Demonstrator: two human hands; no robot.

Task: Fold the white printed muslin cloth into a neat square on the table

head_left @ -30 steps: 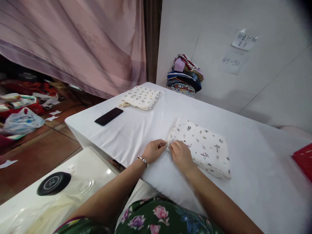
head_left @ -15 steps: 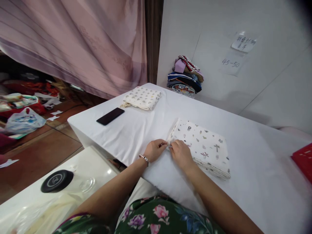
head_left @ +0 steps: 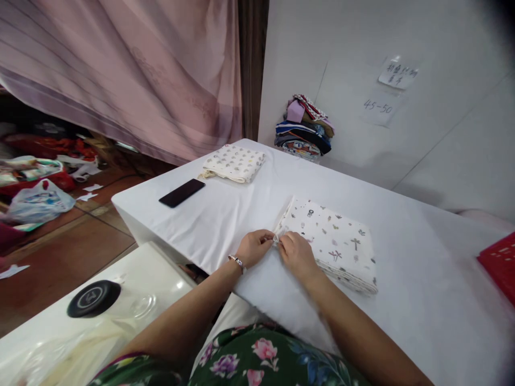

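A white cloth [head_left: 333, 236] printed with small plants and animals lies folded in layers on the table. At its left corner, a thin white string [head_left: 276, 239] shows as a small loop between my fingertips. My left hand [head_left: 254, 247], with a bracelet on the wrist, pinches one side of the string. Facing it, my right hand [head_left: 296, 253] pinches the other side, its wrist by the cloth's near edge. The fingertips of both hands nearly meet, and the string's ends are hidden.
A second folded printed cloth [head_left: 235, 162] and a black phone [head_left: 182, 193] lie on the white-covered table [head_left: 422, 279]. Stacked fabrics [head_left: 303, 128] stand by the wall. A red object [head_left: 501, 265] is at the right edge. A lower white surface holds a black round lid [head_left: 94, 298].
The string's loop between my fingertips shows more plainly now. Both hands stay at the cloth's corner with only slight finger movement. The view has shifted a little.
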